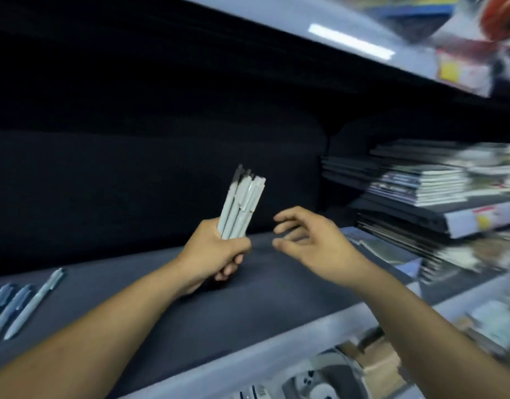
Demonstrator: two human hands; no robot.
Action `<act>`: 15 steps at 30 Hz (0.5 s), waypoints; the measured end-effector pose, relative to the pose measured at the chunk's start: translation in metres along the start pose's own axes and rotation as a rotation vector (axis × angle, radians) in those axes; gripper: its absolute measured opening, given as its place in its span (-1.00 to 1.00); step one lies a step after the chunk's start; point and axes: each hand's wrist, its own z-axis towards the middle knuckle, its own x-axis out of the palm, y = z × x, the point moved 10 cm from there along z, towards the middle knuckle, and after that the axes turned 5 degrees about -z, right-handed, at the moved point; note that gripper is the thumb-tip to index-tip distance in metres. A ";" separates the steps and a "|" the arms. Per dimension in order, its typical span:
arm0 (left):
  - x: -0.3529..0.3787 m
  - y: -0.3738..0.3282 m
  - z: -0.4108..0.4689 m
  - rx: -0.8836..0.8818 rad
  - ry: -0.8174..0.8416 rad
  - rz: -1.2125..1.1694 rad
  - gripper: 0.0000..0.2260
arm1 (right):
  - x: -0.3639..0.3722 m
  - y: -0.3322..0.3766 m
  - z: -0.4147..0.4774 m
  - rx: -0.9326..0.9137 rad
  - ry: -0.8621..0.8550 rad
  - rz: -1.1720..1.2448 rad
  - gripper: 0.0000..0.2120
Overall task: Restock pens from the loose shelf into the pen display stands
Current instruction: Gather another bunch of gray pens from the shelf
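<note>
- Left hand [216,254] raised over the dark shelf [219,312], fingers curled tight round the lower ends of a bundle of pens [242,205].
- Right hand [311,240] just beside the left one, on its right and apart from it; fingers loosely spread and slightly bent, thumb underneath, holding nothing and not touching the bundle.
- Bundle of pale grey pens standing up out of the left fist, leaning a little toward the right hand, upper ends fanned slightly, a few of them darker at the top.
- Loose pens [32,303], blue-grey, lying side by side on the shelf, well to the left of the left hand and lower in view.
- Stacks of notebooks [420,185] beyond and to the right of the right hand, lying flat in piles, blurred.
- Upper shelf [305,30] high above both hands, pale front edge slanting across, blurred goods at its right end.
</note>
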 end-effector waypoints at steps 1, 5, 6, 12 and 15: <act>0.008 -0.009 -0.006 0.017 0.019 -0.010 -0.82 | -0.011 -0.006 -0.015 0.017 -0.026 -0.089 -0.68; 0.048 -0.045 -0.034 0.112 0.141 0.034 -0.81 | -0.054 -0.026 -0.075 0.108 -0.075 -0.422 -0.66; 0.061 -0.052 -0.042 0.133 0.176 0.038 -0.80 | -0.065 -0.028 -0.091 0.132 -0.082 -0.476 -0.63; 0.173 -0.068 -0.089 0.122 0.402 -0.125 -0.76 | -0.141 -0.043 -0.197 0.321 -0.169 -0.732 -0.58; 0.247 -0.070 -0.112 0.110 0.489 -0.208 -0.75 | -0.186 -0.054 -0.260 0.413 -0.210 -0.845 -0.57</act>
